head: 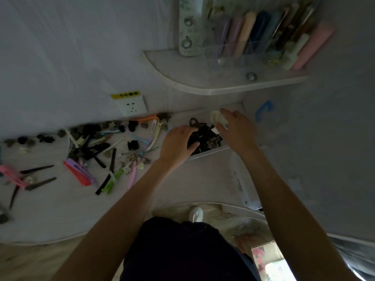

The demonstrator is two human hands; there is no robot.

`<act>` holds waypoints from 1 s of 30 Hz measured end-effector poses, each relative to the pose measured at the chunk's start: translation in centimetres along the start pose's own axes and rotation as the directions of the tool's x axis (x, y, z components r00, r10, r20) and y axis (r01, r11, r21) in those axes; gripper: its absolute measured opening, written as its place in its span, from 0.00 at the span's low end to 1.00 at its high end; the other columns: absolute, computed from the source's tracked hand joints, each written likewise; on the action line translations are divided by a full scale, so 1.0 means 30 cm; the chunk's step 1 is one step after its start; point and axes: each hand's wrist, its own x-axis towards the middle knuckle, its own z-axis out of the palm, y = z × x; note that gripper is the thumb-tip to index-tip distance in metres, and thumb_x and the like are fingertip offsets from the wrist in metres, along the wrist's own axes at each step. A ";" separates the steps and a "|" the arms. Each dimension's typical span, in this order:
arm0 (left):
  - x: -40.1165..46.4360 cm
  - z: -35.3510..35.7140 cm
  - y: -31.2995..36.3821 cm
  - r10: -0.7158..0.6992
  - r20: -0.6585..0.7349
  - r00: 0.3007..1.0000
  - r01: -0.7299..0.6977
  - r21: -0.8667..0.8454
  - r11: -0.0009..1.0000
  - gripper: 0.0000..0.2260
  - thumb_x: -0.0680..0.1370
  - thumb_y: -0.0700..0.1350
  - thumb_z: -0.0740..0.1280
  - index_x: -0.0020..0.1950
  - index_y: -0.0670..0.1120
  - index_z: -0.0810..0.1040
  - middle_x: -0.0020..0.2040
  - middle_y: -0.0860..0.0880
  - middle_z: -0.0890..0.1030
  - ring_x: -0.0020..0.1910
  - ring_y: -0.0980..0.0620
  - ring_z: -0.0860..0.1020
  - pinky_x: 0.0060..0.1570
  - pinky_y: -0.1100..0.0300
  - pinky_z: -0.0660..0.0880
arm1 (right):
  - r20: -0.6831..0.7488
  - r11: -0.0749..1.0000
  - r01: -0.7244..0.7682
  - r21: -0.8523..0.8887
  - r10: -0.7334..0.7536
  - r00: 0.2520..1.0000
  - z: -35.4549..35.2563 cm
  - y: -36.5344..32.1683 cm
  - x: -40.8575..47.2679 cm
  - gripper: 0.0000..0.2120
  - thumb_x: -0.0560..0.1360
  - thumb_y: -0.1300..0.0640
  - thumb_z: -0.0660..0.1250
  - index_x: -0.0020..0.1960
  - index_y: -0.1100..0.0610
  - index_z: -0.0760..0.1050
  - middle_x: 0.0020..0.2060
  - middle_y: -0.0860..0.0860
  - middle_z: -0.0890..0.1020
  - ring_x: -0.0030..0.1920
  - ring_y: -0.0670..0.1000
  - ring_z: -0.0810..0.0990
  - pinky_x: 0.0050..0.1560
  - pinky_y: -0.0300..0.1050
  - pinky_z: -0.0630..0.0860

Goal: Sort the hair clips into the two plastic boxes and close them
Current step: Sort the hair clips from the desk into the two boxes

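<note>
A clear plastic box [211, 152] stands on the white desk near the wall, filled with dark hair clips [205, 136]. My left hand [179, 141] rests palm down over the box's left side, fingers spread on the dark clips. Above the box's right end, my right hand [236, 126] holds a cream-coloured hair clip [218, 117] in its fingers. Several loose clips [97, 155] in black, pink, purple, green and white lie scattered over the desk to the left. A second box is not clearly visible.
A wall socket [132, 107] with a yellow label sits above the clips. A curved shelf [213, 86] overhead carries a clear organiser with combs and pastel tubes. A blue hook [263, 110] hangs on the right wall. A white flat lid-like piece [241, 179] lies at the desk's right.
</note>
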 end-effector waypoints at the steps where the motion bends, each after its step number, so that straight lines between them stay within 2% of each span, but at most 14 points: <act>1: 0.007 0.002 0.008 -0.007 -0.021 1.000 0.007 -0.009 1.000 0.20 0.75 0.53 0.66 0.65 0.47 0.71 0.59 0.45 0.77 0.57 0.44 0.76 0.57 0.52 0.70 | 0.042 0.998 -0.011 -0.064 0.014 0.999 0.002 -0.009 0.011 0.24 0.76 0.48 0.62 0.70 0.55 0.64 0.55 0.61 0.76 0.53 0.62 0.76 0.46 0.50 0.73; 4: 0.035 0.015 0.034 0.007 0.007 1.000 -0.007 -0.008 1.000 0.19 0.74 0.54 0.67 0.63 0.49 0.73 0.60 0.47 0.77 0.55 0.46 0.77 0.54 0.53 0.71 | 0.103 0.996 0.007 -0.094 0.003 0.995 0.011 -0.012 0.020 0.22 0.76 0.49 0.63 0.67 0.56 0.66 0.55 0.60 0.75 0.53 0.60 0.76 0.42 0.48 0.70; 8: 0.067 0.014 0.023 -0.010 0.005 1.000 0.009 0.104 0.995 0.13 0.76 0.53 0.64 0.58 0.49 0.78 0.61 0.51 0.78 0.57 0.47 0.76 0.58 0.52 0.66 | 0.224 0.992 0.112 -0.061 -0.096 0.970 0.047 0.005 0.020 0.15 0.77 0.58 0.61 0.63 0.55 0.73 0.55 0.59 0.75 0.53 0.60 0.75 0.46 0.49 0.74; 10: 0.079 -0.003 0.000 -0.046 -0.022 0.999 0.049 0.143 0.988 0.14 0.78 0.52 0.61 0.60 0.51 0.77 0.61 0.51 0.79 0.59 0.48 0.76 0.61 0.51 0.65 | 0.205 0.988 0.142 -0.064 -0.127 0.971 0.054 0.004 0.024 0.15 0.76 0.60 0.62 0.62 0.54 0.74 0.54 0.59 0.76 0.52 0.60 0.75 0.48 0.51 0.73; 13: 0.095 -0.017 -0.040 -0.027 0.037 0.999 0.021 0.163 0.986 0.14 0.80 0.52 0.57 0.62 0.53 0.75 0.64 0.53 0.77 0.64 0.49 0.73 0.64 0.51 0.62 | 0.180 0.976 0.179 -0.127 -0.155 0.971 0.060 -0.003 0.044 0.15 0.73 0.62 0.65 0.59 0.56 0.76 0.52 0.59 0.77 0.51 0.61 0.74 0.48 0.50 0.69; 16: 0.112 -0.017 -0.053 0.026 0.068 0.997 -0.037 0.169 0.985 0.14 0.80 0.51 0.57 0.61 0.53 0.76 0.64 0.53 0.77 0.64 0.49 0.72 0.63 0.49 0.63 | 0.134 0.969 0.179 -0.169 -0.157 0.978 0.056 -0.011 0.064 0.08 0.70 0.66 0.67 0.48 0.60 0.79 0.44 0.60 0.80 0.45 0.61 0.76 0.42 0.48 0.68; 18: 0.114 -0.023 -0.059 0.079 0.002 0.997 -0.079 0.136 0.988 0.14 0.79 0.51 0.57 0.56 0.51 0.80 0.56 0.50 0.82 0.57 0.46 0.78 0.57 0.50 0.69 | 0.042 0.972 0.173 -0.158 -0.169 0.985 0.051 -0.005 0.073 0.04 0.67 0.68 0.69 0.39 0.61 0.78 0.36 0.59 0.80 0.39 0.60 0.76 0.38 0.44 0.65; 19: 0.113 -0.026 -0.067 0.099 -0.069 0.993 -0.091 0.109 0.990 0.14 0.78 0.50 0.58 0.53 0.49 0.81 0.51 0.49 0.83 0.50 0.45 0.80 0.51 0.52 0.73 | 0.009 0.976 0.174 -0.135 -0.174 0.985 0.044 -0.003 0.075 0.04 0.68 0.67 0.68 0.39 0.60 0.77 0.36 0.58 0.80 0.39 0.59 0.76 0.37 0.44 0.64; 21: 0.101 -0.036 -0.073 0.085 -0.224 0.971 -0.074 0.061 0.995 0.13 0.77 0.48 0.58 0.47 0.46 0.82 0.44 0.47 0.84 0.40 0.45 0.81 0.38 0.56 0.76 | -0.026 0.985 0.168 -0.048 -0.170 0.985 0.022 0.001 0.063 0.02 0.72 0.65 0.66 0.43 0.61 0.77 0.39 0.58 0.81 0.40 0.59 0.76 0.38 0.44 0.67; 23: 0.086 -0.051 -0.054 0.011 -0.264 0.964 -0.008 0.013 1.000 0.15 0.77 0.49 0.57 0.46 0.45 0.81 0.40 0.46 0.83 0.34 0.46 0.80 0.31 0.57 0.76 | -0.053 0.991 0.136 0.017 -0.135 0.989 -0.004 0.002 0.051 0.03 0.74 0.63 0.64 0.46 0.61 0.76 0.38 0.58 0.81 0.40 0.59 0.76 0.37 0.47 0.70; 25: 0.074 -0.054 -0.028 -0.048 -0.157 0.986 0.048 -0.004 0.999 0.15 0.78 0.49 0.57 0.48 0.45 0.81 0.40 0.45 0.82 0.36 0.45 0.80 0.33 0.54 0.77 | -0.055 0.989 0.145 -0.016 -0.146 0.988 -0.011 -0.009 0.041 0.02 0.73 0.63 0.66 0.44 0.61 0.76 0.34 0.59 0.81 0.38 0.58 0.76 0.33 0.45 0.69; 27: 0.062 -0.035 -0.011 -0.076 -0.028 0.997 0.078 0.071 0.994 0.11 0.79 0.47 0.59 0.52 0.46 0.80 0.45 0.46 0.82 0.43 0.46 0.79 0.39 0.54 0.74 | -0.022 0.977 0.184 -0.110 -0.188 0.982 0.012 -0.024 0.038 0.02 0.71 0.65 0.67 0.39 0.61 0.77 0.30 0.59 0.80 0.35 0.58 0.76 0.32 0.42 0.62; 28: 0.054 -0.026 -0.011 -0.076 -0.013 0.997 0.077 0.110 0.991 0.10 0.78 0.46 0.61 0.53 0.46 0.80 0.47 0.46 0.82 0.45 0.46 0.78 0.41 0.54 0.73 | 0.003 0.971 0.192 -0.140 -0.193 0.981 0.031 -0.034 0.040 0.03 0.70 0.65 0.67 0.39 0.61 0.78 0.30 0.59 0.81 0.35 0.58 0.76 0.33 0.41 0.60; 30: 0.041 -0.014 -0.012 -0.082 -0.006 0.997 0.082 0.122 0.989 0.09 0.76 0.46 0.65 0.54 0.47 0.79 0.49 0.47 0.82 0.47 0.45 0.77 0.46 0.53 0.72 | 0.062 0.977 0.171 -0.129 -0.164 0.984 0.059 -0.049 0.044 0.04 0.73 0.63 0.65 0.44 0.60 0.79 0.37 0.59 0.82 0.39 0.58 0.78 0.34 0.42 0.63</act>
